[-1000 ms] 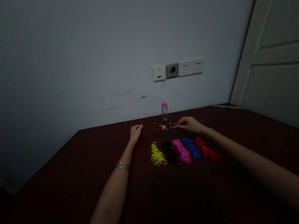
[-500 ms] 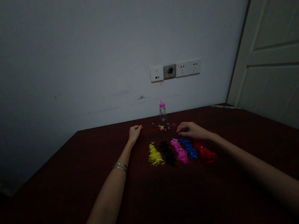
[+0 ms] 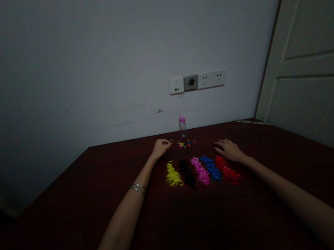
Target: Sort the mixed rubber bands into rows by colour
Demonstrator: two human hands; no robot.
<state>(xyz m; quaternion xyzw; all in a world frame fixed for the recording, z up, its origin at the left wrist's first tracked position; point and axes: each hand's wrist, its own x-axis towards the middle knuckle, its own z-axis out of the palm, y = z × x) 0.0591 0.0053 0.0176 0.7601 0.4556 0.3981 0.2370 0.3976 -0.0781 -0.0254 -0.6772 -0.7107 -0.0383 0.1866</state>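
Note:
My left hand (image 3: pixel 160 148) is at the left edge of a small mixed heap of coloured rubber bands (image 3: pixel 186 143), thumb and fingertips pinched together. What they hold, if anything, is too small to make out. My right hand (image 3: pixel 229 150) rests palm down on the table with fingers spread, just behind the red rubber bands (image 3: pixel 226 170), holding nothing. Left of the red row lie blue bands (image 3: pixel 211 169), pink bands (image 3: pixel 201 171), black bands (image 3: pixel 187 173) and yellow bands (image 3: pixel 173 176), each colour in its own strip.
Behind the mixed heap, a clear bottle with a pink cap (image 3: pixel 182 127) stands upright near the wall. The dark red table (image 3: pixel 184 228) runs back to a white wall with sockets (image 3: pixel 211 79). A pale door (image 3: pixel 315 74) is on the right.
My left hand has moved right to the mixed heap. My right hand has shifted right, away from above the pink and blue strips, and its fingers have spread on the table.

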